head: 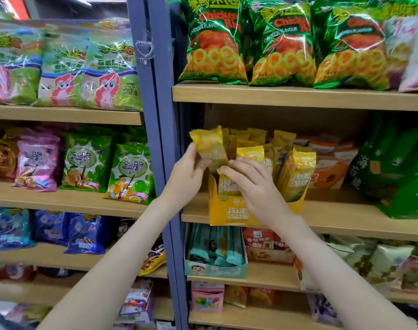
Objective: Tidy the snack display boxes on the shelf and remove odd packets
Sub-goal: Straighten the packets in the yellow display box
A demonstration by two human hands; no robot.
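Wooden shelf (346,220), centre frame. Left hand (186,172) pinches yellow packet (209,146), tilted, above-left of yellow display box (223,216). Right hand (253,186) nearer box, fingers (231,173) bent over front packets (227,189); grip unclear.

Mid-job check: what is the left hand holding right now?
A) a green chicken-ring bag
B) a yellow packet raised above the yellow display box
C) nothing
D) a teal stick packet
B: the left hand grips a yellow packet lifted above the yellow display box, with the right hand reaching to the packet's lower edge.
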